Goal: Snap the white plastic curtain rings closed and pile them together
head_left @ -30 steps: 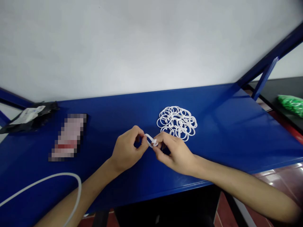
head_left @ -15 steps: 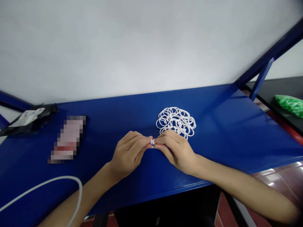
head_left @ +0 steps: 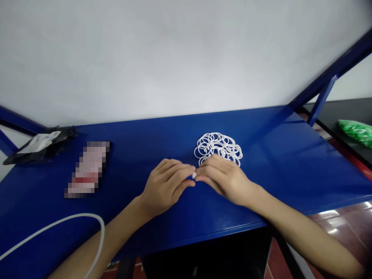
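My left hand (head_left: 167, 186) and my right hand (head_left: 223, 179) meet fingertip to fingertip over the blue table (head_left: 145, 217). Both pinch a small white ring (head_left: 193, 175), and only a sliver of it shows between the fingers. Just behind my right hand lies a pile of several white rings (head_left: 218, 149) on the table top.
A pixelated flat object (head_left: 88, 167) lies to the left, with a black bag (head_left: 40, 149) at the far left edge. A white tube (head_left: 58, 223) curves across the near left corner. Green items (head_left: 356, 131) sit on a dark surface at the right, behind a blue frame strut (head_left: 321, 101).
The ring was held open and visible between both hands; my fingers have since closed together over it and dropped lower to the table, shifting slightly right.
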The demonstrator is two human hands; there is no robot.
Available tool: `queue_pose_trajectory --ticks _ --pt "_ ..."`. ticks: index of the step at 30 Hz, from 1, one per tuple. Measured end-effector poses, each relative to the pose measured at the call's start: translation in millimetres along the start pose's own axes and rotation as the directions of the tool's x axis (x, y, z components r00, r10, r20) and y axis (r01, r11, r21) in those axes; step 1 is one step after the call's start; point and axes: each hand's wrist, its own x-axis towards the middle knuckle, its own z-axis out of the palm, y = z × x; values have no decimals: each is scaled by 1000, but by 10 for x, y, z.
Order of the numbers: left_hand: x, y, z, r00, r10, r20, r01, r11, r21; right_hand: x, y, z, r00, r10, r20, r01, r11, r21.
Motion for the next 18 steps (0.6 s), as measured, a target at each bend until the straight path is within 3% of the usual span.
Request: queue_pose_trajectory --ticks 4,7,12,18 --pt "-42 -159 12 984 -179 -1 179 980 91 -24 291 -290 984 176 -43 -179 979 -97" --pt "-79 -286 36 963 -268 28 263 957 123 -95 466 -407 956 293 24 -287 946 -148" --pt "-102 -397 88 929 -333 160 313 940 137 -126 544 -374 930 353 107 -332 927 -172" --pt "-102 -405 105 910 -348 227 324 936 136 -100 520 -333 923 363 129 -341 925 -167"
